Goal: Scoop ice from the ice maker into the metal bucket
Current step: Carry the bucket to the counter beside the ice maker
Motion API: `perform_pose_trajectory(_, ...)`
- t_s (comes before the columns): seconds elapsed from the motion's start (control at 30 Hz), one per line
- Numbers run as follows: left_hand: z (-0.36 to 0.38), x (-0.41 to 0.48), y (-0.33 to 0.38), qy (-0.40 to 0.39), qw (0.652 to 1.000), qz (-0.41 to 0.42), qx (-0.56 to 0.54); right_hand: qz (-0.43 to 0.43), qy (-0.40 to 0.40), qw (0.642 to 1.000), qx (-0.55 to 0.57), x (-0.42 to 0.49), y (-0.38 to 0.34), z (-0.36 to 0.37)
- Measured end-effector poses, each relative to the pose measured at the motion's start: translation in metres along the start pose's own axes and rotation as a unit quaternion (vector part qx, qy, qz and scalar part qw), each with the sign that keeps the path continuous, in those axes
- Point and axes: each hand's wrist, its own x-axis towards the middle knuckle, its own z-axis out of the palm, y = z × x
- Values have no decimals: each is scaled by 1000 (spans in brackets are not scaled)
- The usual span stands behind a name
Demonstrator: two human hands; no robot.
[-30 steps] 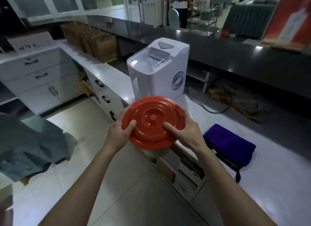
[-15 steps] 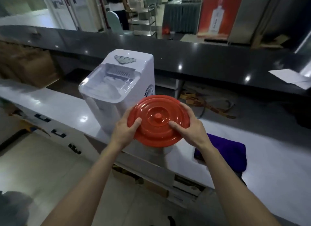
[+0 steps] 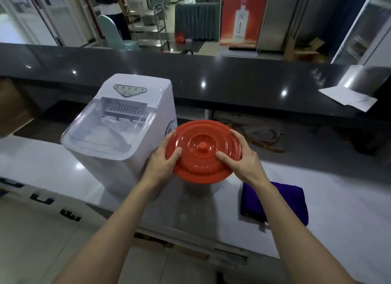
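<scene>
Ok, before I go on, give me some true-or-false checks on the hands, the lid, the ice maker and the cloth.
1. The left hand and the right hand both grip the round red plastic lid. True.
2. The clear top cover of the white ice maker stands open. False: it is shut, with ice showing beneath.
3. The folded purple cloth lies on the white counter, right of the lid. True.
4. The metal bucket is uncovered. False: the lid sits over it.

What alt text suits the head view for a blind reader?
A left hand and a right hand grip a round red lid atop a metal bucket, beside a white ice maker with its clear cover shut. A purple cloth lies at right.
</scene>
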Motion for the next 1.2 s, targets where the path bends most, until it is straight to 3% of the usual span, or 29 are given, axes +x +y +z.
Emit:
perform_pose_trajectory(0.47,15,22,-24,-17,999,-15,-36,24,-7,999,22,25,20,15)
perform_pose_trajectory(0.83,12,32,-22,-29,999,-7,26,60,-21,998,-7,27,16,5)
perform_pose_trajectory(1.2,3,22,-23,-18,1000,-2,18,40,60,996,-55,14,7,3)
